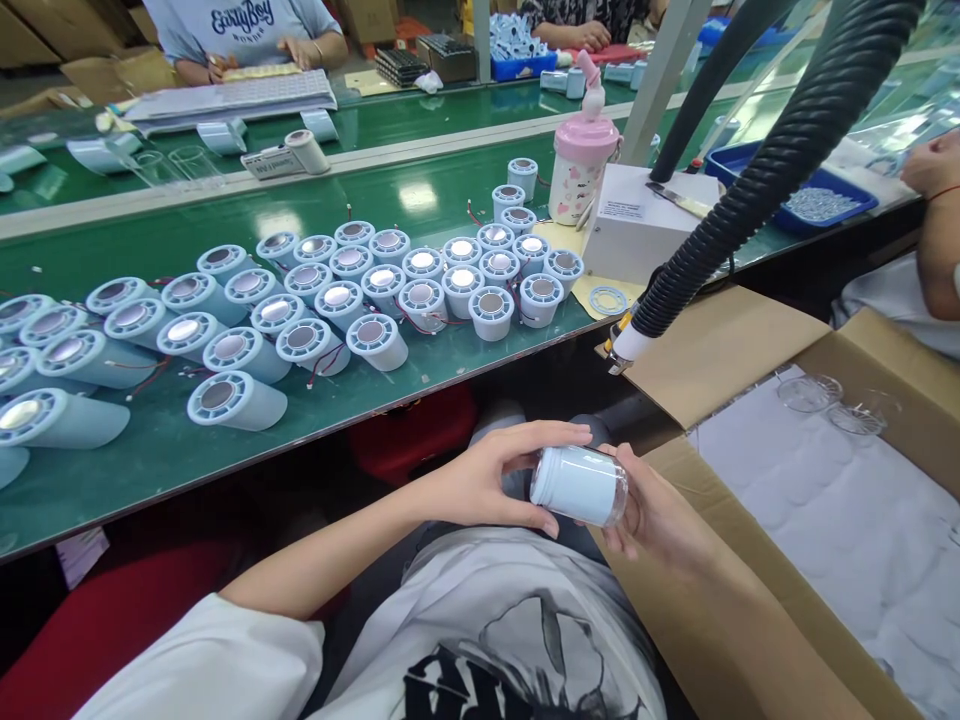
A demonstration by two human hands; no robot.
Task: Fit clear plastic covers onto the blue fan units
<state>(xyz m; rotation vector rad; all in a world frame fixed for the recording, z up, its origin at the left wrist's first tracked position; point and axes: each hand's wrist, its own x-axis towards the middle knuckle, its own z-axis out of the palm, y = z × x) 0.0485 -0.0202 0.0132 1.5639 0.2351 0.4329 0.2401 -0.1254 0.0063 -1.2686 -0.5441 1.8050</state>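
Above my lap is a light-blue cylindrical part point(576, 487) with a clear plastic sleeve around it, tilted on its side. My right hand point(649, 505) grips the clear sleeve at its right end, fingers partly hidden behind it. My left hand point(506, 475) is spread in a C shape around the ridged left end, fingers above and thumb below, with a gap at the palm. Whether its fingertips touch the part I cannot tell. Several similar light-blue cylinders point(238, 402) with round silver ends, some with thin red and black wires, stand or lie on the green bench point(322, 440).
An open cardboard box point(675, 480) at my right holds clear plastic sleeves point(859, 415) on white sheeting. A black corrugated hose point(757, 190) hangs over its corner. A pink-lidded bottle point(589, 150) and a white box-shaped device point(637, 225) stand behind. Other people sit across and at right.
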